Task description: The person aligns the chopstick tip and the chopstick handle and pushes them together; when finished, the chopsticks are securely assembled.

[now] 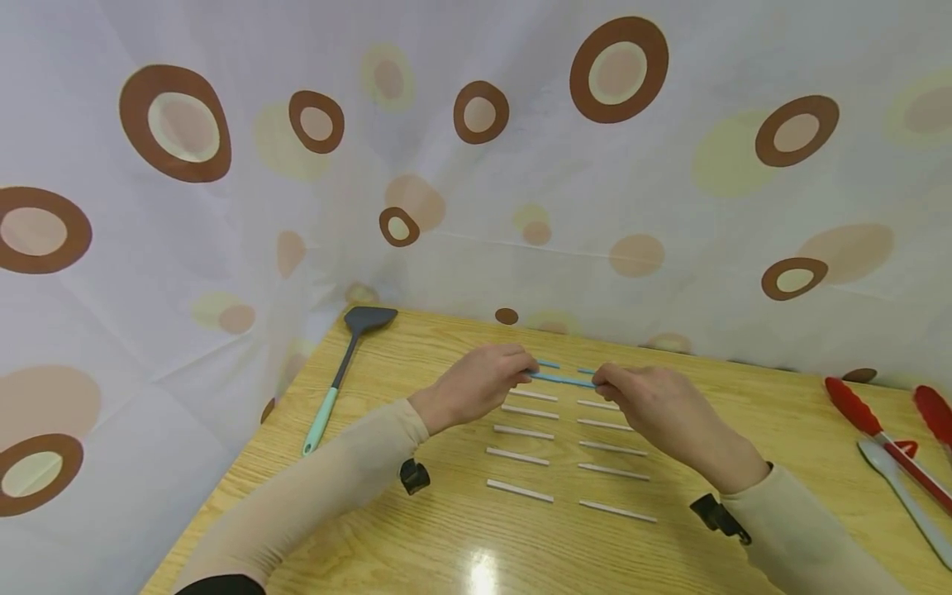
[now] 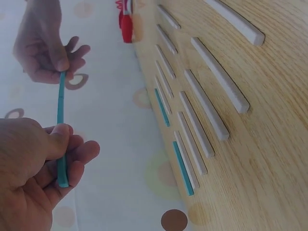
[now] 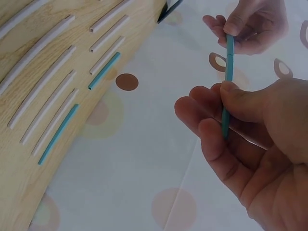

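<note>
A thin blue stick (image 1: 563,380) spans between both hands, above the far end of the table. My left hand (image 1: 483,380) pinches one end between thumb and fingers; my right hand (image 1: 669,413) pinches the other. A faint line crosses the stick (image 2: 60,108) partway along, between the hands. Below, white sticks (image 1: 521,490) lie on the wood in two columns, several in each. At the far end of each column rests a blue stick; the left wrist view shows one blue stick (image 2: 183,168) beside a white one.
A spatula (image 1: 344,364) with a dark head and mint handle lies on the left of the wooden table (image 1: 416,529). Red tongs (image 1: 855,406) and a pale utensil (image 1: 903,500) lie at the right. Behind stands a patterned curtain (image 1: 550,190) along the table's far edge.
</note>
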`<move>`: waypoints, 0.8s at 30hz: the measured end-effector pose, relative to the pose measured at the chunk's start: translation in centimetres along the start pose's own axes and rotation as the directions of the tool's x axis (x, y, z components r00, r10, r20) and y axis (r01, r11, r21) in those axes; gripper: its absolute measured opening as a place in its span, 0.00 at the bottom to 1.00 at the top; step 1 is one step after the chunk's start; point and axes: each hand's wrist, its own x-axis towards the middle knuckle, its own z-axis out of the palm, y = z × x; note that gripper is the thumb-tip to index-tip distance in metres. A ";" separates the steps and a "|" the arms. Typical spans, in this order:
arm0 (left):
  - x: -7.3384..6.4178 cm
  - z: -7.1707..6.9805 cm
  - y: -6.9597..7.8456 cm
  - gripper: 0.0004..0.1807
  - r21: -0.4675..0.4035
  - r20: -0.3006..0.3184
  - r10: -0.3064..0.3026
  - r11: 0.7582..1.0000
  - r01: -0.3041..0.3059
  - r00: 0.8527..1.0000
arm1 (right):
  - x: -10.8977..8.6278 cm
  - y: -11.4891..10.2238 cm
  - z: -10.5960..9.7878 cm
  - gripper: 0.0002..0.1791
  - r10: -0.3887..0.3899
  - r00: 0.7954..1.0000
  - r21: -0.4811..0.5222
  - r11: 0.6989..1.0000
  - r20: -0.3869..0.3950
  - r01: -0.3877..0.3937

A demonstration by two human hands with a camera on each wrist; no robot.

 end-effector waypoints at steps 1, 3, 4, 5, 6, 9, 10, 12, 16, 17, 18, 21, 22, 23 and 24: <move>0.0 0.0 0.0 0.07 -0.014 0.003 0.003 1.000 -0.003 1.000 | 0.0 0.0 0.0 0.28 -0.003 1.000 0.005 1.000 -0.003 0.003; 0.0 0.0 -0.1 0.07 -0.031 0.005 0.007 0.999 -0.007 1.000 | 0.1 0.0 0.1 0.30 -0.010 1.000 0.012 1.000 -0.008 0.010; 0.0 -0.1 -0.1 0.07 -0.035 0.005 0.010 0.999 -0.009 1.000 | 0.1 0.0 0.2 0.29 -0.014 1.000 0.016 1.000 -0.012 0.014; 0.0 -0.1 -0.1 0.07 -0.038 0.005 0.010 0.999 -0.010 1.000 | 0.1 0.0 0.2 0.26 -0.017 1.000 0.018 1.000 -0.015 0.018; 0.0 -0.1 -0.1 0.07 -0.040 0.004 0.010 0.999 -0.010 1.000 | 0.1 0.0 0.2 0.21 -0.020 1.000 0.019 1.000 -0.019 0.020; 0.1 -0.1 -0.1 0.08 -0.042 -0.002 0.010 0.999 -0.010 1.000 | 0.2 -0.1 0.2 0.02 -0.022 0.999 0.020 1.000 -0.035 0.022; 0.1 -0.2 0.0 0.08 -0.043 -0.004 0.010 0.999 -0.011 1.000 | 0.2 -0.1 0.2 0.05 -0.023 0.999 0.020 1.000 -0.042 0.024; 0.1 -0.2 0.0 0.08 -0.043 -0.010 0.011 0.999 -0.011 1.000 | 0.3 -0.2 0.3 0.13 -0.028 0.998 0.017 0.999 -0.055 0.029; -0.1 -0.1 0.1 0.08 -0.048 -0.019 0.012 0.999 -0.013 1.000 | 0.4 -0.3 0.5 0.14 -0.045 0.996 0.012 0.999 -0.076 0.046; -0.1 -0.1 0.1 0.08 -0.050 -0.021 0.011 0.999 -0.012 1.000 | 0.4 -0.3 0.5 0.14 -0.045 0.996 0.011 0.999 -0.079 0.046; -0.2 -0.1 0.1 0.08 -0.052 -0.023 0.009 0.999 -0.010 1.000 | 0.4 -0.3 0.6 0.14 -0.044 0.996 0.013 0.999 -0.080 0.045; -0.3 -0.1 0.2 0.08 -0.055 -0.029 -0.002 0.998 0.001 1.000 | 0.4 -0.4 0.7 0.14 -0.037 0.996 0.016 0.999 -0.081 0.038; -0.3 0.0 0.2 0.08 -0.058 -0.031 -0.006 0.998 0.004 0.999 | 0.4 -0.4 0.7 0.14 -0.035 0.996 0.017 0.999 -0.081 0.036; -0.3 0.0 0.2 0.08 -0.059 -0.032 -0.009 0.998 0.007 0.999 | 0.3 -0.4 0.7 0.14 -0.035 0.996 0.016 0.999 -0.083 0.036; -0.3 0.0 0.3 0.08 -0.062 -0.033 -0.012 0.998 0.010 0.999 | 0.3 -0.4 0.8 0.14 -0.037 0.996 0.015 0.999 -0.085 0.039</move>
